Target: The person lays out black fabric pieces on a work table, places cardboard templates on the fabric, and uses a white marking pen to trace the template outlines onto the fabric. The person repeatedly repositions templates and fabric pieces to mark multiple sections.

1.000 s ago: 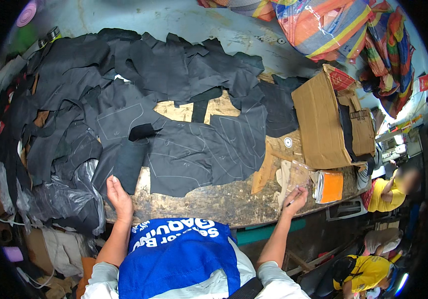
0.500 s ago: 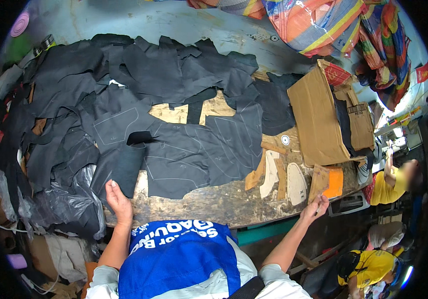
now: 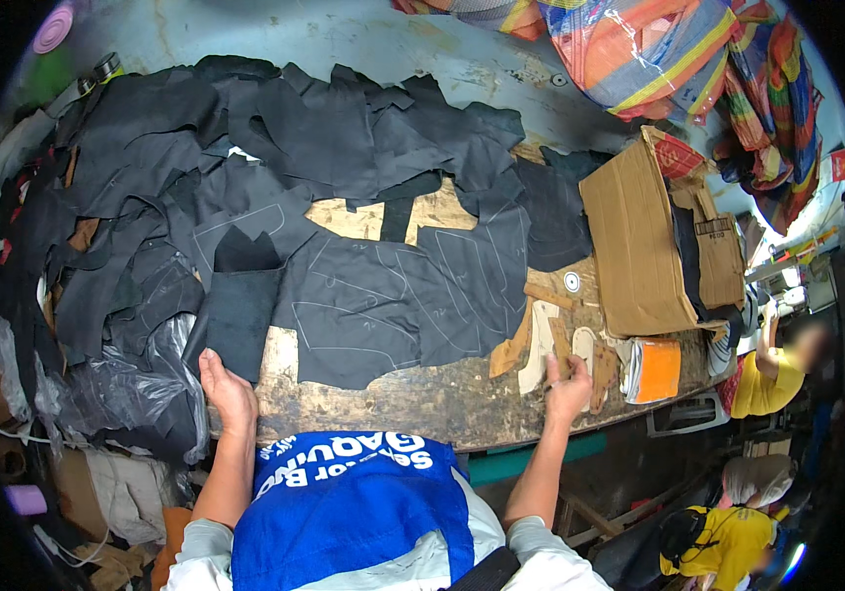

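Observation:
My left hand [image 3: 228, 394] is closed on the near edge of a folded black leather piece [image 3: 241, 317], whose rough underside faces up. To its right lies a large black leather sheet [image 3: 354, 305] with pale shoe-part outlines drawn on it. Over the cut patterns at the table's near right, my right hand [image 3: 567, 391] has its thumb and forefinger apart. Its fingertips are next to a cream pattern [image 3: 583, 345] and partly cover it. A brown pattern [image 3: 604, 366] lies just right of that hand, and a narrow cream pattern [image 3: 541, 340] just left.
Black leather pieces [image 3: 324, 128] are heaped along the table's far and left sides. Clear plastic [image 3: 147, 394] hangs at the near left. A cardboard box [image 3: 639, 241] stands at the right, behind an orange-topped stack [image 3: 654, 371]. People in yellow shirts [image 3: 728, 542] are beyond the table's right.
My right hand has moved left from the orange-topped stack to the patterns, and the brown pattern now lies left of the stack. The leather in my left hand has folded over flatter.

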The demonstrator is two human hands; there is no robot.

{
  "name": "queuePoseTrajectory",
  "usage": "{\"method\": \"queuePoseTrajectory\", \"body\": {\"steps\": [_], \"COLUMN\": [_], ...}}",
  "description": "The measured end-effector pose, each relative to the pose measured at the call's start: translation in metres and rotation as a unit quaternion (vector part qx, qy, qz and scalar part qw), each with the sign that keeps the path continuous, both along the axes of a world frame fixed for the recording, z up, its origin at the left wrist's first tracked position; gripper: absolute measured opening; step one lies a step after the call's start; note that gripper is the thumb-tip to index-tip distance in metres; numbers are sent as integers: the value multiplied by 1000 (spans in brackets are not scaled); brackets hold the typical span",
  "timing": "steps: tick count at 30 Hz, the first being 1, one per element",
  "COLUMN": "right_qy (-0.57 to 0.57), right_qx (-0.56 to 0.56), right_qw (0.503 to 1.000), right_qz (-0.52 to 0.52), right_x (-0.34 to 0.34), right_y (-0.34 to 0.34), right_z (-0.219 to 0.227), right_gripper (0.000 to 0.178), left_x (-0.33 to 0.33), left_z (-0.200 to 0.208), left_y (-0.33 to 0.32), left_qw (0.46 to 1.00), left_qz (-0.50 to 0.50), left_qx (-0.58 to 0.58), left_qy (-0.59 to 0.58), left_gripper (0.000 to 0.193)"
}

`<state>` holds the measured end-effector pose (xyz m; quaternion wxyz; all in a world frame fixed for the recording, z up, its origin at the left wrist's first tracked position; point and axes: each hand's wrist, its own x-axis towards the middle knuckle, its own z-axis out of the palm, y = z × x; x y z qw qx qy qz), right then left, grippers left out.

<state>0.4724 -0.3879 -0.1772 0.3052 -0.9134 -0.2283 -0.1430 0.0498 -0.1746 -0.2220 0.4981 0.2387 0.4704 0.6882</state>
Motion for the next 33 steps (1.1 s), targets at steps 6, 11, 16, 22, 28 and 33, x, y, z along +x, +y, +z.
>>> {"method": "queuePoseTrajectory", "body": {"steps": [6, 11, 16, 22, 28, 33], "right_qy": [-1, 50, 107, 124, 201, 258], "right_qx": [-59, -19, 37, 246, 378, 262], "right_qw": [998, 999, 993, 960, 901, 925], "right_qz": [-14, -3, 19, 53, 67, 92], "right_x": [-19, -1, 15, 17, 4, -22], "right_y": [19, 10, 2, 5, -5, 6], "right_z": [7, 7, 0, -20, -3, 6], "right_gripper": [55, 41, 29, 29, 27, 26], "left_x": [0, 2, 2, -1, -5, -5], "left_z": [5, 10, 13, 14, 10, 8], "left_y": [0, -1, -2, 2, 2, 3], "left_qw": [1000, 999, 1000, 995, 993, 997], "left_qz": [1, -7, -9, 40, 42, 31], "left_qx": [-24, -27, -13, -67, -93, -67], "left_qy": [9, 30, 14, -56, -57, -33], "left_gripper": [23, 21, 20, 26, 39, 36]}}
